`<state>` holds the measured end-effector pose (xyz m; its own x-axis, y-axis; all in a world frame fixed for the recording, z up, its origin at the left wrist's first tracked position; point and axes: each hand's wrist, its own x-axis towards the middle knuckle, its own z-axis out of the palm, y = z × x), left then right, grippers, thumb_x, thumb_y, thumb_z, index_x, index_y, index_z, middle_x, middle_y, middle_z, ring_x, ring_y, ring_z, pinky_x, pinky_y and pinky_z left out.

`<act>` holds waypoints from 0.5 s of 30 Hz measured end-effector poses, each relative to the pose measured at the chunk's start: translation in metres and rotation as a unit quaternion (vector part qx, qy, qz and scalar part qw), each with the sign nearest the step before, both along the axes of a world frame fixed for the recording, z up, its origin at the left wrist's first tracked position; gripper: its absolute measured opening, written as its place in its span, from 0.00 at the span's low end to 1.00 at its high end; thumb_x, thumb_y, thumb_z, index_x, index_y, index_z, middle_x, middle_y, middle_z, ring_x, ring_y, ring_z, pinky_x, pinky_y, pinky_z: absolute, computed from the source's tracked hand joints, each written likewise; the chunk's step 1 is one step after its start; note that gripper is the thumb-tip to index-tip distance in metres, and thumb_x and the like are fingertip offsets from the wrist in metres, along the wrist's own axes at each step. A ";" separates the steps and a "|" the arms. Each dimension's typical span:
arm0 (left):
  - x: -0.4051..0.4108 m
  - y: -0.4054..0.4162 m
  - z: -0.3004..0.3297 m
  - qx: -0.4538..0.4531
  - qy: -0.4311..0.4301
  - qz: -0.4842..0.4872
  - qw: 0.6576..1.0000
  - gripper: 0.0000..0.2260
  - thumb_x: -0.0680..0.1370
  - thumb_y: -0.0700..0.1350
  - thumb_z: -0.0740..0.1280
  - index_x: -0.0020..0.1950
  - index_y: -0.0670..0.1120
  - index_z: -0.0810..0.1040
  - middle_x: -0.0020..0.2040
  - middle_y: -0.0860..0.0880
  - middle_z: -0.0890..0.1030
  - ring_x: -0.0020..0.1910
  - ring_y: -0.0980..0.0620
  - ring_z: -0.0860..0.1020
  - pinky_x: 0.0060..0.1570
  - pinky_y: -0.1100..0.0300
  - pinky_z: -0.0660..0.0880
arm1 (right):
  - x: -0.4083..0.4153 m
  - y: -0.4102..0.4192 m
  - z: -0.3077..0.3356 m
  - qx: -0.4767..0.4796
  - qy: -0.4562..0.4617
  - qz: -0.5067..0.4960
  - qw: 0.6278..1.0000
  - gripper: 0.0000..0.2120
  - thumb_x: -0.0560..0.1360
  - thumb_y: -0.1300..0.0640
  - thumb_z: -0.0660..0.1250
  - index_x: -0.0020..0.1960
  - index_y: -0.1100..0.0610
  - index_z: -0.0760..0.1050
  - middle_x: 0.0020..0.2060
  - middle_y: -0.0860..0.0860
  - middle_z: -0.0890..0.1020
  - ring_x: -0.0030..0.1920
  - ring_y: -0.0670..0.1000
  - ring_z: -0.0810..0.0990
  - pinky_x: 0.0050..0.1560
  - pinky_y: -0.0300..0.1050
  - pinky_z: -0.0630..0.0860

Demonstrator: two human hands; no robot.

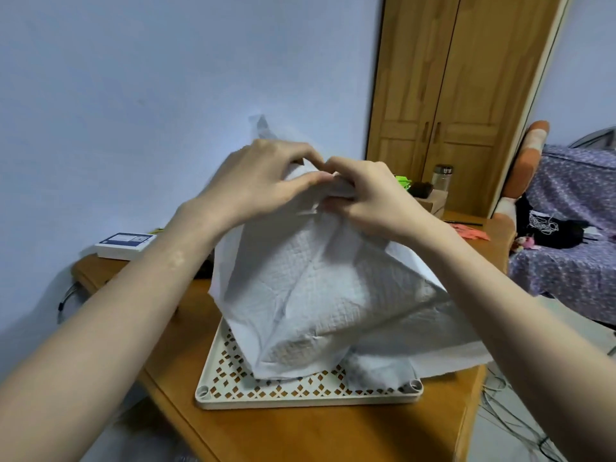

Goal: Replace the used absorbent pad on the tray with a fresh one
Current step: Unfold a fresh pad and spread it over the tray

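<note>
wooden table (300, 435) bears tray (233, 400); wardrobe (443, 95) behind.

Absorbent pad (320, 295): white, quilted diamond embossing. Tray (253, 385): cream, diamond-shaped cut-out lattice. Bench (300, 435): honey-orange wood. Wall (133, 78): pale blue. Wardrobe (450, 95): light pine grain. Bedcover (573, 195): purple, small floral print. Box (125, 243): white, navy top.

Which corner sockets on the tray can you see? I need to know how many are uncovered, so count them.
2. One socket sits at the tray's near left corner, the other socket at its near right corner. The lifted pad hides the far corners, so more may be there.
</note>
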<state>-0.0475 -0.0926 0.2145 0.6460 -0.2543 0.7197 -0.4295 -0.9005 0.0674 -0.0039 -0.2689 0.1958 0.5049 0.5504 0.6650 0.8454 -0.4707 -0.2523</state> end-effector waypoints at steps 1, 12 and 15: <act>0.000 0.004 -0.001 -0.012 -0.007 0.005 1.000 0.15 0.73 0.64 0.62 0.50 0.57 0.80 0.48 0.56 0.83 0.51 0.51 0.79 0.48 0.52 0.74 | -0.001 0.001 -0.002 0.001 0.007 0.006 1.000 0.12 0.68 0.60 0.72 0.49 0.57 0.75 0.32 0.49 0.77 0.34 0.49 0.71 0.35 0.45 0.65; 0.005 0.059 -0.014 -0.091 -0.066 -0.037 0.993 0.15 0.73 0.58 0.64 0.43 0.48 0.82 0.42 0.51 0.82 0.45 0.49 0.80 0.46 0.48 0.74 | 0.014 -0.041 -0.020 -0.074 0.158 -0.033 0.984 0.26 0.67 0.30 0.64 0.54 0.48 0.75 0.44 0.53 0.83 0.45 0.52 0.81 0.47 0.49 0.76; 0.010 0.070 -0.021 -0.117 -0.067 -0.028 0.990 0.14 0.73 0.56 0.65 0.43 0.47 0.83 0.42 0.50 0.83 0.45 0.49 0.80 0.47 0.48 0.75 | 0.016 -0.049 -0.021 -0.091 0.136 -0.039 0.986 0.15 0.71 0.42 0.70 0.38 0.53 0.74 0.30 0.47 0.73 0.32 0.46 0.70 0.31 0.40 0.63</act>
<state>-0.0380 -0.0226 0.1934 0.5302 -0.1020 0.8417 -0.4968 -0.8418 0.2110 0.0118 -0.3177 0.1745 0.6967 0.6007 0.3921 0.7173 -0.5901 -0.3705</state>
